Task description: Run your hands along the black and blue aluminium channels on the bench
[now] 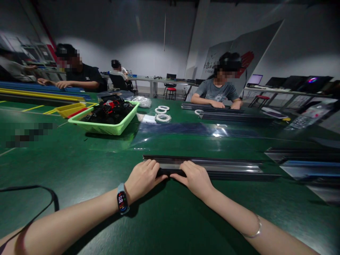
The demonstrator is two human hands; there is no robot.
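Observation:
A long dark channel-shaped profile strip (233,167) lies crosswise on the green table in front of me, with a shiny inner face. My left hand (145,177) is closed around its left end, the thumb along the near edge and the fingers over the top. A little to the right, my right hand (195,177) grips the same strip in the same way, its thumb pointing toward the left thumb. The fingertips of both hands are partly hidden behind the strip.
A green basket (117,129) of black parts stands back left beside a yellow tray (70,109). Clear plastic film (196,130) and white tape rolls (163,118) lie beyond the strip. More profiles (305,168) lie at right, near a bottle (310,115). Co-workers (220,88) sit opposite.

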